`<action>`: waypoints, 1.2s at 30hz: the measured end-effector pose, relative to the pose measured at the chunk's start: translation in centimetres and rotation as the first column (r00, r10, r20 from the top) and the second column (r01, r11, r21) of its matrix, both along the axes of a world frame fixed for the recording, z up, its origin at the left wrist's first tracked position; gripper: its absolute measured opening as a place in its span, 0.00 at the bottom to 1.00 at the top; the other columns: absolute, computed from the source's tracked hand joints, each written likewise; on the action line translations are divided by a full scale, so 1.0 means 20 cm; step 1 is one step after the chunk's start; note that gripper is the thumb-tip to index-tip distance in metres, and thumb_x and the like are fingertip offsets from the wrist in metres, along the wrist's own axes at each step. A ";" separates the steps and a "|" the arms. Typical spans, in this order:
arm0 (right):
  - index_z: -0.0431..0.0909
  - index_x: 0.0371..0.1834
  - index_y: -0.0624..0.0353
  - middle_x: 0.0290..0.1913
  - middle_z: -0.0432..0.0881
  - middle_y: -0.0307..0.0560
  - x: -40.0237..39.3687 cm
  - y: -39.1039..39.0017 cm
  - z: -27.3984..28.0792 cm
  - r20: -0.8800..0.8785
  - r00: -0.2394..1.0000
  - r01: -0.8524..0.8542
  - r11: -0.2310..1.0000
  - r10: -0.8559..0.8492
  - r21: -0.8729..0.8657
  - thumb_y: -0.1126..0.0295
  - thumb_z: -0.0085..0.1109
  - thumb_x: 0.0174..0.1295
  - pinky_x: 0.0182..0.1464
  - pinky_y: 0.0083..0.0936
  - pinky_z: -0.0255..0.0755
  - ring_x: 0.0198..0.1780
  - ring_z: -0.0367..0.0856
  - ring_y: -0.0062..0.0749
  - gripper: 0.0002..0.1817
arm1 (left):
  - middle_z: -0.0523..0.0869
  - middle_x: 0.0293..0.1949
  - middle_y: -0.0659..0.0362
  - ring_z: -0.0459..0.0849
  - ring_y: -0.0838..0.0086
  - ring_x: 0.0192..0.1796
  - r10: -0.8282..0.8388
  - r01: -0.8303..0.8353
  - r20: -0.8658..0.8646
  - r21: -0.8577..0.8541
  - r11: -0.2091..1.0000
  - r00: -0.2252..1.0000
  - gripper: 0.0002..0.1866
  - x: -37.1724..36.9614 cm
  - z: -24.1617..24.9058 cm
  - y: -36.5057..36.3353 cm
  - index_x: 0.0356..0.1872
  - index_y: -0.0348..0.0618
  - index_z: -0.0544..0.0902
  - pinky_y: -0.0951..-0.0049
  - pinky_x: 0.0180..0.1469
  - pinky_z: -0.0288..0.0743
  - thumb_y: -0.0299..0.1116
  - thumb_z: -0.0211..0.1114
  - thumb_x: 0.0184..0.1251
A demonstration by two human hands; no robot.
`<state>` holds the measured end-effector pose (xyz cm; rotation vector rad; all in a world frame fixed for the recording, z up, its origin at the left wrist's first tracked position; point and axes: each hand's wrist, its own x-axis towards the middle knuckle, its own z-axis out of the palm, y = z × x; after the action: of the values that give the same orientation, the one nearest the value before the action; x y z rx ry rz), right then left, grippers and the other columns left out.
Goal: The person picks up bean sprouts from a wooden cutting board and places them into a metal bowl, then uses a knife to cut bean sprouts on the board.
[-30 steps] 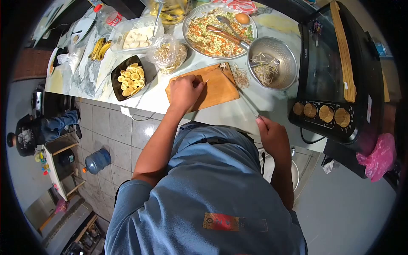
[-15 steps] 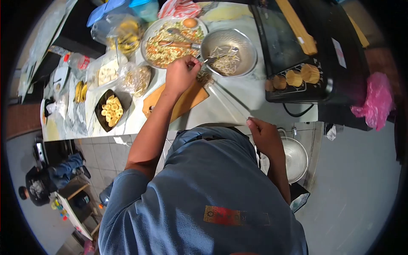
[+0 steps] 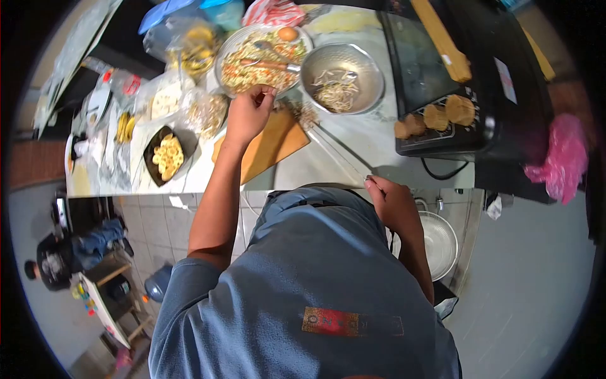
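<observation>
My left hand (image 3: 249,114) is raised over the table by the near edge of a plate of chopped mixed food (image 3: 245,55), fingers pinched; whatever they hold is too small to name. My right hand (image 3: 392,201) is at the counter's front edge, its thumb and fingers pressed together on something small I cannot make out. A thin pale strip runs from near its fingertips toward the root scraps (image 3: 305,115). Bean sprouts (image 3: 338,95) lie in a metal bowl (image 3: 374,82). An orange-brown cutting board (image 3: 278,148) sits between my hands, partly behind my left forearm.
A dark bowl of pale round slices (image 3: 183,165), plastic bags (image 3: 205,114) and a bottle (image 3: 123,82) stand at left. A black oven (image 3: 442,142) is at right, beside a pink bag (image 3: 562,158). Below hangs a metal strainer (image 3: 442,243). Another person (image 3: 60,259) is at far left.
My left hand has moved left, away from the metal bowl, fingers still pinched. My right hand has barely moved. The view has shifted slightly.
</observation>
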<state>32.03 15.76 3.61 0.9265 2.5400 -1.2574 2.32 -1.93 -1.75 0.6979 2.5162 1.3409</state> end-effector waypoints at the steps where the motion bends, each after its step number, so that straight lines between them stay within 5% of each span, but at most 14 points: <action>1: 0.85 0.46 0.57 0.34 0.86 0.60 -0.02 0.00 -0.02 -0.019 1.000 -0.023 1.000 0.024 0.016 0.55 0.55 0.73 0.43 0.45 0.77 0.39 0.85 0.61 0.17 | 0.88 0.27 0.54 0.87 0.74 0.31 0.038 -0.038 0.015 -0.031 0.999 0.999 0.13 0.01 -0.01 -0.07 0.45 0.36 0.87 0.72 0.36 0.78 0.37 0.65 0.74; 2: 0.85 0.46 0.58 0.34 0.86 0.60 -0.03 0.00 -0.03 -0.040 0.998 -0.043 0.999 0.044 0.032 0.56 0.56 0.73 0.42 0.45 0.77 0.39 0.85 0.62 0.16 | 0.86 0.30 0.61 0.82 0.80 0.32 0.035 -0.033 0.062 -0.047 0.998 0.997 0.13 0.02 -0.02 -0.14 0.48 0.33 0.86 0.74 0.39 0.77 0.34 0.63 0.77; 5: 0.85 0.46 0.58 0.34 0.86 0.61 -0.12 -0.01 -0.04 -0.136 0.980 -0.142 0.989 0.145 0.030 0.57 0.58 0.72 0.41 0.46 0.77 0.39 0.85 0.63 0.16 | 0.86 0.30 0.60 0.82 0.81 0.32 0.067 -0.063 0.055 -0.067 0.996 0.996 0.13 0.07 -0.08 -0.38 0.49 0.34 0.85 0.75 0.38 0.77 0.34 0.63 0.77; 6: 0.85 0.46 0.58 0.34 0.86 0.61 -0.14 -0.01 -0.04 -0.134 0.976 -0.167 0.986 0.169 0.029 0.57 0.58 0.72 0.41 0.46 0.77 0.39 0.85 0.63 0.16 | 0.87 0.28 0.53 0.87 0.73 0.31 0.102 -0.100 0.037 -0.061 0.993 0.994 0.14 0.11 -0.08 -0.45 0.47 0.35 0.86 0.71 0.36 0.77 0.37 0.65 0.75; 12: 0.85 0.49 0.56 0.37 0.85 0.62 -0.29 -0.03 -0.05 -0.060 0.952 -0.298 0.953 0.301 0.049 0.55 0.57 0.72 0.46 0.47 0.77 0.43 0.84 0.63 0.17 | 0.88 0.34 0.52 0.86 0.67 0.32 0.270 -0.275 -0.055 -0.253 0.927 0.961 0.10 0.25 -0.16 -0.75 0.45 0.38 0.87 0.67 0.38 0.78 0.33 0.68 0.69; 14: 0.83 0.53 0.63 0.33 0.84 0.62 -0.33 -0.03 -0.04 -0.039 0.939 -0.342 0.940 0.342 0.010 0.59 0.59 0.73 0.38 0.32 0.75 0.32 0.85 0.44 0.18 | 0.88 0.40 0.51 0.85 0.66 0.37 0.281 -0.297 -0.094 -0.311 0.903 0.955 0.12 0.27 -0.19 -0.80 0.48 0.37 0.87 0.68 0.41 0.79 0.30 0.69 0.67; 20: 0.83 0.54 0.62 0.30 0.82 0.59 -0.37 -0.04 -0.07 -0.019 0.934 -0.357 0.934 0.357 0.024 0.58 0.59 0.73 0.37 0.30 0.74 0.28 0.81 0.34 0.18 | 0.88 0.40 0.51 0.86 0.61 0.39 0.271 -0.305 -0.153 -0.285 0.909 0.950 0.11 0.32 -0.24 -0.81 0.46 0.39 0.87 0.65 0.44 0.80 0.30 0.70 0.65; 21: 0.83 0.54 0.62 0.30 0.82 0.59 -0.37 -0.05 -0.07 -0.022 0.930 -0.367 0.930 0.367 0.025 0.58 0.59 0.73 0.37 0.30 0.74 0.28 0.81 0.34 0.18 | 0.88 0.40 0.51 0.87 0.61 0.40 0.261 -0.298 -0.157 -0.302 0.905 0.952 0.10 0.32 -0.23 -0.81 0.46 0.40 0.87 0.65 0.44 0.80 0.30 0.70 0.65; 23: 0.84 0.54 0.57 0.38 0.86 0.63 -0.38 -0.05 -0.05 0.039 0.933 -0.359 0.933 0.359 -0.006 0.53 0.58 0.72 0.46 0.42 0.78 0.43 0.86 0.60 0.20 | 0.88 0.40 0.51 0.88 0.60 0.41 0.273 -0.309 -0.155 -0.317 0.897 0.950 0.10 0.33 -0.22 -0.79 0.45 0.40 0.87 0.65 0.44 0.80 0.31 0.71 0.64; 27: 0.85 0.54 0.57 0.37 0.86 0.62 -0.39 -0.05 -0.05 0.057 0.928 -0.370 0.929 0.369 0.006 0.54 0.58 0.72 0.45 0.41 0.79 0.42 0.87 0.58 0.20 | 0.89 0.38 0.53 0.88 0.59 0.40 0.291 -0.334 -0.178 -0.312 0.889 0.940 0.09 0.32 -0.25 -0.78 0.41 0.42 0.87 0.61 0.43 0.79 0.33 0.72 0.63; 29: 0.83 0.53 0.63 0.24 0.77 0.54 -0.39 -0.05 -0.06 -0.005 0.933 -0.360 0.933 0.360 0.005 0.60 0.59 0.73 0.31 0.27 0.68 0.24 0.71 0.24 0.17 | 0.89 0.36 0.55 0.88 0.58 0.40 0.293 -0.343 -0.202 -0.292 0.893 0.935 0.08 0.31 -0.26 -0.79 0.38 0.43 0.87 0.58 0.42 0.78 0.34 0.72 0.62; 36: 0.82 0.52 0.66 0.21 0.74 0.45 -0.34 0.02 -0.15 -0.136 0.957 -0.256 0.966 0.258 0.030 0.62 0.59 0.74 0.29 0.25 0.65 0.24 0.68 0.20 0.17 | 0.88 0.36 0.52 0.87 0.57 0.38 0.340 -0.373 -0.165 -0.251 0.893 0.926 0.07 0.30 -0.24 -0.77 0.37 0.41 0.86 0.61 0.41 0.79 0.32 0.70 0.65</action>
<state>25.19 16.14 0.60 0.5022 2.6682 -1.2667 8.32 -17.33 -6.47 0.2689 2.9574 1.0262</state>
